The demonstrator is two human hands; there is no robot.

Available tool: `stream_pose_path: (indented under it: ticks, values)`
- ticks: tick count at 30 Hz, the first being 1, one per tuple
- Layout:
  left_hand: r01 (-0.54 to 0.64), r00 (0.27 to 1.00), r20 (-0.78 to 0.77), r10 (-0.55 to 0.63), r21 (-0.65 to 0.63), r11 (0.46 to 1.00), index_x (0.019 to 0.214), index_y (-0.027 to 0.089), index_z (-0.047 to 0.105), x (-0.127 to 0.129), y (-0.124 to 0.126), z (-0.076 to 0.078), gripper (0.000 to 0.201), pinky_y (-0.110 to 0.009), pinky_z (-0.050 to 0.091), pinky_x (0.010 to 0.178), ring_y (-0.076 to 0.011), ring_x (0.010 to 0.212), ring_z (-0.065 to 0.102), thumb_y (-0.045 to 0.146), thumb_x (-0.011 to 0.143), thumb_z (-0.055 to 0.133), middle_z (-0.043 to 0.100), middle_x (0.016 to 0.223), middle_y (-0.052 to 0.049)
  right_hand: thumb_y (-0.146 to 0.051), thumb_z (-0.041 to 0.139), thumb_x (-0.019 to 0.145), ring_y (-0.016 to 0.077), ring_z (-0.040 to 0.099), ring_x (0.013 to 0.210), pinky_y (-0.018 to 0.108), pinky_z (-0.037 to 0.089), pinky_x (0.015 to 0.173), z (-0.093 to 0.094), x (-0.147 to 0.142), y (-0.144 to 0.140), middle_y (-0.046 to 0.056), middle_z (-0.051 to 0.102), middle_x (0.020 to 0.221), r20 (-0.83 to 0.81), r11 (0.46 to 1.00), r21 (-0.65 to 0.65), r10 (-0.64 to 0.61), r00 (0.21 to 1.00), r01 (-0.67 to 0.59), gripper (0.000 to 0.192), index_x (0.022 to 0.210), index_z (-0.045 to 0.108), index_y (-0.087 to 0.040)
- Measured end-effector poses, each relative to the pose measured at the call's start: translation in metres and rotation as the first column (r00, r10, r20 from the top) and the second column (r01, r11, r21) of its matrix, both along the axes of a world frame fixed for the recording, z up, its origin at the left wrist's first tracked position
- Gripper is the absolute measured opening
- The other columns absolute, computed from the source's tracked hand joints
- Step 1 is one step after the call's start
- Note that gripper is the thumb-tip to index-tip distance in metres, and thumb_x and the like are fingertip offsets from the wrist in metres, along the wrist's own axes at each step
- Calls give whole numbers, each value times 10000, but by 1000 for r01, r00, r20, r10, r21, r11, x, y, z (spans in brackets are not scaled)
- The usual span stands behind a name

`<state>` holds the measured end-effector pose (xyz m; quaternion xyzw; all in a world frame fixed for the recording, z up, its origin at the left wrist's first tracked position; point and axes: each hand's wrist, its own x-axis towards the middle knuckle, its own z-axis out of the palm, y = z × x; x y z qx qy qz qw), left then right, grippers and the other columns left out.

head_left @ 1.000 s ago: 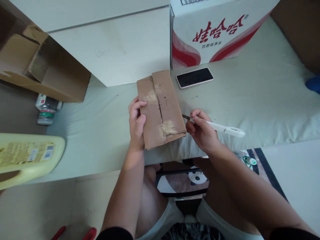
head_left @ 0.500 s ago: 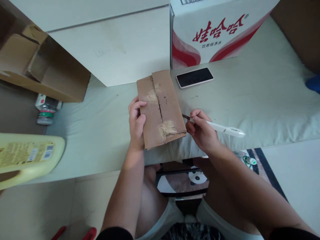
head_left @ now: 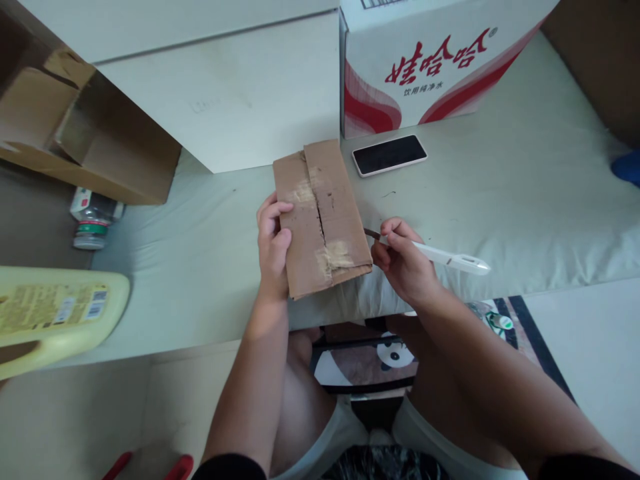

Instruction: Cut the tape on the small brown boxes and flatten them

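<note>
A small brown cardboard box [head_left: 320,220], with a slit down its middle and pale torn patches on its face, is tilted up over the pale green cloth. My left hand [head_left: 274,243] grips its left edge, thumb on the face. Beside the box's right edge, my right hand [head_left: 405,257] is closed round a knife with a white handle [head_left: 453,260]. A short stretch of dark blade shows between the fingers and the box; its tip is hidden at the edge, so I cannot tell whether it enters the cardboard.
Behind the box lie a phone [head_left: 390,155] and a white-and-red water carton [head_left: 420,73]. A big white box [head_left: 240,100] stands at the back. On the left are an open cardboard box [head_left: 120,140], a plastic bottle [head_left: 94,220] and a yellow jug [head_left: 65,313].
</note>
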<state>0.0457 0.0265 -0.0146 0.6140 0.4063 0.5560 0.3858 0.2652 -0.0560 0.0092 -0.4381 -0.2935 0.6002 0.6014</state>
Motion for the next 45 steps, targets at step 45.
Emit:
stream_pose_path:
  ticks: [45]
  values:
    - [147, 961, -276, -34, 402, 904, 1110, 278, 599, 24, -21, 19, 493, -662, 177, 1331, -347, 1458, 512, 733, 952, 493, 677, 1341, -98, -433, 740, 882, 85, 369, 483, 252, 283, 458, 64, 13, 6, -65, 402, 614, 254, 895, 370, -357, 899, 251, 289, 796, 520, -266]
